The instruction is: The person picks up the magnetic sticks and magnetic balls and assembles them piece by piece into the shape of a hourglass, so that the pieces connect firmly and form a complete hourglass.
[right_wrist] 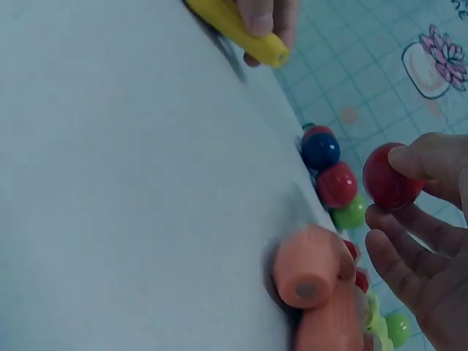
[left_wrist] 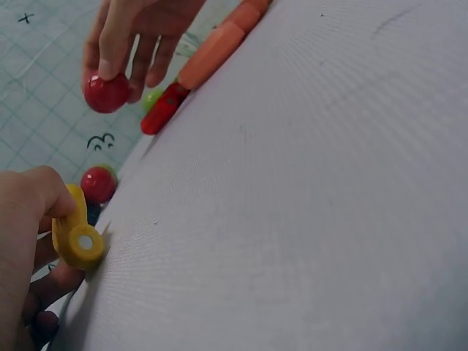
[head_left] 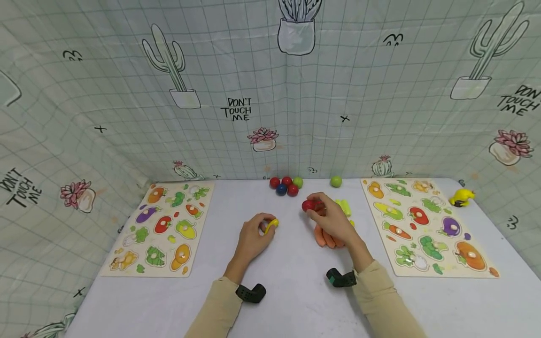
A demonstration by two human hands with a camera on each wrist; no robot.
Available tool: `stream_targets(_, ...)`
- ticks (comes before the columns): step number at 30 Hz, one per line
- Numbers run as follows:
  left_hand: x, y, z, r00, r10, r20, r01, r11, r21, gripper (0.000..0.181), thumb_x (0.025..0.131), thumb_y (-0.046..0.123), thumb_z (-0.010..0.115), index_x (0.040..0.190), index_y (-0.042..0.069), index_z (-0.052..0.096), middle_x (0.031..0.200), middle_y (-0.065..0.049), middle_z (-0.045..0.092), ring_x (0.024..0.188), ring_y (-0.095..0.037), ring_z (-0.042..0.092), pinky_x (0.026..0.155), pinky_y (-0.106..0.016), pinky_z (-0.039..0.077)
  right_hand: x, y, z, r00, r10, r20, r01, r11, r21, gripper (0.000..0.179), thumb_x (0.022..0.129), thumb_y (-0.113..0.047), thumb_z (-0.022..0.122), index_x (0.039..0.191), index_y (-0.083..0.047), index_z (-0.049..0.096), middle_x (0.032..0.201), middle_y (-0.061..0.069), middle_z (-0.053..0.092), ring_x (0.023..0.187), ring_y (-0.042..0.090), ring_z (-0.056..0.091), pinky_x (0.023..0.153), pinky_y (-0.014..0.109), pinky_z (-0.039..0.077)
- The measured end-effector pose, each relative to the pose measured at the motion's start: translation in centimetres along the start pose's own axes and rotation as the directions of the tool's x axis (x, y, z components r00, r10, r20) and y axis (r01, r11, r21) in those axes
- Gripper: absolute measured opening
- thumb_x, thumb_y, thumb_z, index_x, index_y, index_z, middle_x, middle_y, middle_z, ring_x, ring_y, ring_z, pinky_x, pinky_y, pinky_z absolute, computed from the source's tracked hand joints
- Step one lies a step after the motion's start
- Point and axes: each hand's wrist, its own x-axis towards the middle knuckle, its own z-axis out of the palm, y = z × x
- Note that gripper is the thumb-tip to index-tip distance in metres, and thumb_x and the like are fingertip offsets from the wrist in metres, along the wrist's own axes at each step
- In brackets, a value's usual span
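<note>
My left hand (head_left: 255, 236) pinches a yellow toy banana (head_left: 274, 223) between thumb and fingers, just over the white table. A pale round dot shows on the end of the banana (left_wrist: 79, 238) in the left wrist view. My right hand (head_left: 331, 217) holds a red ball (head_left: 308, 205) by thumb and fingertips, raised off the table. Below that hand lie several orange toy carrots (head_left: 324, 238). A red toy piece (left_wrist: 164, 108) sits beside them in the left wrist view. Light green pieces (head_left: 345, 207) lie just behind, partly hidden by the right hand.
At the back stands a cluster of red balls (head_left: 292, 190), a blue ball (head_left: 281, 189) and a green ball (head_left: 297, 182). Another green ball (head_left: 336, 181) lies apart. Vegetable puzzle boards flank the table, left (head_left: 169, 188) and right (head_left: 401, 267). A yellow toy (head_left: 462, 197) sits far right.
</note>
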Motion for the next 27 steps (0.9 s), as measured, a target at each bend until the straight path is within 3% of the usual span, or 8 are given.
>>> stream_targets(4, 0.0, 0.1, 0.0, 1.0, -0.012, 0.009, 0.013, 0.999, -0.047, 0.021, 0.084, 0.015, 0.069, 0.105, 0.017, 0.066, 0.096, 0.001, 0.068, 0.067, -0.008, 0.053, 0.06, -0.019, 0.039, -0.3, -0.3, 0.7, 1.0, 0.029, 0.003, -0.029, 0.999, 0.029, 0.038, 0.091, -0.02, 0.061, 0.127, -0.018, 0.048, 0.117, 0.007, 0.06, 0.101, 0.023, 0.06, 0.09, 0.04, 0.049)
stream_targets(11, 0.0, 0.2, -0.1, 0.997, -0.039, 0.065, 0.046, 0.993, -0.113, 0.024, 0.085, 0.021, 0.07, 0.107, 0.02, 0.064, 0.099, 0.004, 0.067, 0.07, -0.007, 0.055, 0.062, -0.018, 0.044, -0.6, -0.8, 1.8, 1.0, 0.008, 0.014, -0.009, 0.999, 0.041, 0.037, 0.09, -0.018, 0.063, 0.125, -0.017, 0.05, 0.122, 0.007, 0.059, 0.104, 0.023, 0.058, 0.093, 0.04, 0.048)
stream_targets(27, 0.0, 0.3, -0.1, 0.996, 0.01, 0.09, -0.001, 0.996, -0.092, 0.02, 0.084, 0.02, 0.07, 0.103, 0.018, 0.064, 0.096, 0.003, 0.067, 0.07, -0.008, 0.055, 0.061, -0.018, 0.043, -0.5, -0.9, 3.7, 0.996, -0.073, 0.051, 0.072, 0.997, 0.021, 0.032, 0.089, -0.018, 0.065, 0.119, -0.016, 0.053, 0.115, 0.004, 0.062, 0.099, 0.017, 0.058, 0.089, 0.036, 0.05)
